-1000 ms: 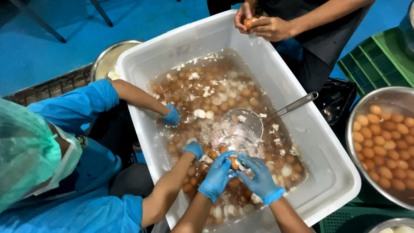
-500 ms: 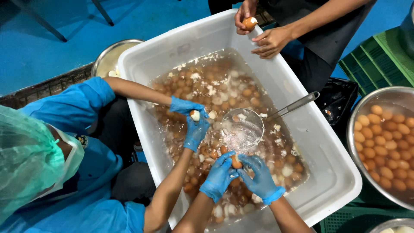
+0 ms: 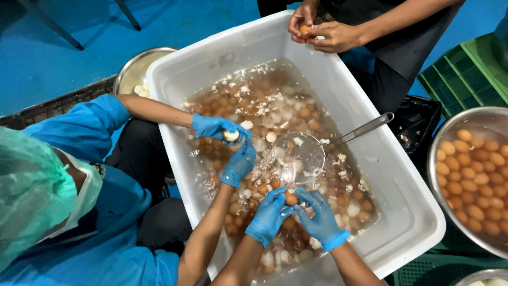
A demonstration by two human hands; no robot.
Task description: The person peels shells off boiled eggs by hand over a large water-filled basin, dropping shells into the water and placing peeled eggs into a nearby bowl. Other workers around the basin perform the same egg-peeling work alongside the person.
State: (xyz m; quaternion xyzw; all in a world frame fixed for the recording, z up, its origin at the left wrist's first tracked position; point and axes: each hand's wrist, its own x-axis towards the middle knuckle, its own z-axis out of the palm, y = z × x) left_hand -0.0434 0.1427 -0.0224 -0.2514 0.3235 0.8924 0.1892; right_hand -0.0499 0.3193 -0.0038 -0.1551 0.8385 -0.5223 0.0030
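Note:
Both my hands wear blue gloves and meet over the near end of a big white tub (image 3: 403, 175). My left hand (image 3: 269, 216) and my right hand (image 3: 320, 218) together pinch one brown egg (image 3: 290, 199) just above the water. The tub holds cloudy water with many brown eggs (image 3: 296, 114) and floating shell bits. A steel mesh strainer (image 3: 301, 156) lies in the water just beyond my hands.
A co-worker in blue at the left holds a pale peeled egg (image 3: 231, 135) in gloved hands. Across the tub, another person's bare hands (image 3: 317, 32) hold an egg. A steel bowl (image 3: 438, 135) of brown eggs sits right, another steel bowl (image 3: 132, 69) far left, green crates (image 3: 471, 69) right.
The co-worker's two gloved hands came together over the tub's middle with a pale egg. My hands stay in place, working the brown egg between the fingertips.

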